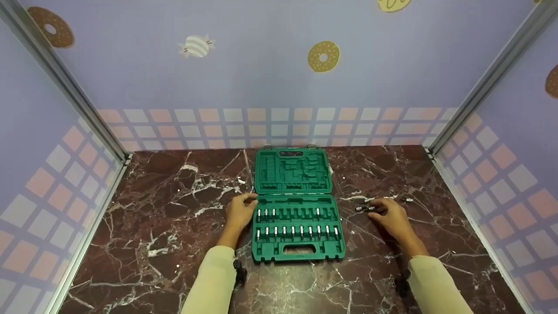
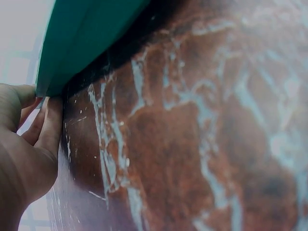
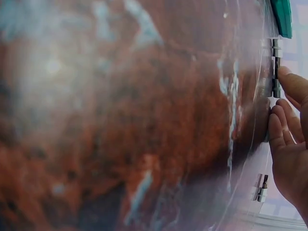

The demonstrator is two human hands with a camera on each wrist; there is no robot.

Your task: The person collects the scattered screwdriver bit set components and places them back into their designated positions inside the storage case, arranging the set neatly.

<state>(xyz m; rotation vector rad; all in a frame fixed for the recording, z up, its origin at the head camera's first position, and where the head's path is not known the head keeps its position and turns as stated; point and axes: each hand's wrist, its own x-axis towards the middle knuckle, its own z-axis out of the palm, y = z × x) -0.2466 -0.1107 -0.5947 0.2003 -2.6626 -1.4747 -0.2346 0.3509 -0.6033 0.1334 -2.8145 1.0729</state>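
An opened green socket case [image 1: 298,250] lies on the marbled tabletop, with silver bit sockets [image 1: 301,231] in two rows of its lower half. My left hand [image 1: 239,213] grips the case's left edge near the hinge; in the left wrist view its thumb and fingers [image 2: 50,120] meet the green corner [image 2: 50,89]. To the right of the case, my right hand [image 1: 392,218] has thumb and fingertips around the near end of a dark-shafted bit socket [image 1: 360,209] down at the tabletop. In the right wrist view, bit sockets [image 3: 276,45] line up at those fingertips.
The case's lid [image 1: 293,185], with moulded recesses, leans back toward the rear wall [image 1: 261,87]. Another bit socket [image 1: 409,200] lies beyond my right hand. Side walls [image 1: 39,174] with metal corner posts [image 1: 488,72] enclose the tabletop [image 1: 174,226].
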